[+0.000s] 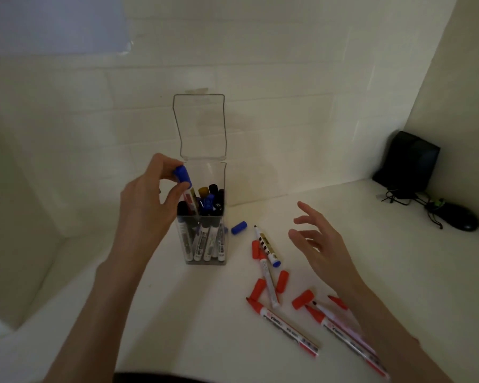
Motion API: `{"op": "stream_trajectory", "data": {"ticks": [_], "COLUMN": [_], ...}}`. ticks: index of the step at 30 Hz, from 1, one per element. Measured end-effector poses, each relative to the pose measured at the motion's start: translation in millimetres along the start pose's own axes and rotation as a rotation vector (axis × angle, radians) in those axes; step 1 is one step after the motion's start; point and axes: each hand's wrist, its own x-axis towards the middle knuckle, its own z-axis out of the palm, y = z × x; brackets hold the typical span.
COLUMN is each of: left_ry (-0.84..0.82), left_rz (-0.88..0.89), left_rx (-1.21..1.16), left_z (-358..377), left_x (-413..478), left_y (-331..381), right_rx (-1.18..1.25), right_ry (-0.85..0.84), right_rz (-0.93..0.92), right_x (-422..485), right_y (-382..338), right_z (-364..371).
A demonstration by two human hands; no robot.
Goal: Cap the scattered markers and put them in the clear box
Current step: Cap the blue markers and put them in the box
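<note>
A tall clear box (224, 175) stands on the white surface with its hinged lid upright, holding several capped markers. My left hand (150, 194) pinches the blue cap of a marker (183, 175) at the box's left rim, the marker's body pointing down into the box. My right hand (315, 241) hovers open, fingers spread, over the scattered markers. A loose blue cap (239, 227) lies right of the box. An uncapped marker with a blue end (266, 244) lies beside several red caps (302, 299). Uncapped red markers (285, 326) lie nearer me, some partly under my right forearm.
White walls close in the surface at the back and both sides. A black speaker-like box (408, 161) with cables stands in the far right corner, and a dark mouse (459, 218) lies beside it.
</note>
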Motion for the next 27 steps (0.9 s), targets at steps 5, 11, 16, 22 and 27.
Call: {"op": "stream_trajectory", "data": {"ticks": [5, 11, 16, 22, 27], "left_ry": [-0.108, -0.157, -0.083, 0.139, -0.410], "left_rz": [0.019, 0.222, 0.210, 0.271, 0.196], "left_rx": [0.141, 0.454, 0.413, 0.103, 0.286], "left_z": [7.8, 23.4, 34.8, 53.1, 102.6], "left_x": [-11.2, -21.2, -30.2, -56.7, -63.1], "left_y": [-15.9, -34.2, -32.0, 22.0, 59.6], "right_rx": [0.013, -0.029, -0.058, -0.242, -0.507], "right_ry": [0.000, 0.006, 0.039, 0.124, 0.192], "right_rz": [-0.004, 0.008, 0.015, 0.058, 0.097], "right_x": [-1.0, 1.0, 5.9, 13.5, 13.4], "right_y": [-0.7, 3.5, 6.7, 26.6, 39.5], "right_z": [-1.1, -5.9, -14.5, -34.9, -60.8]}}
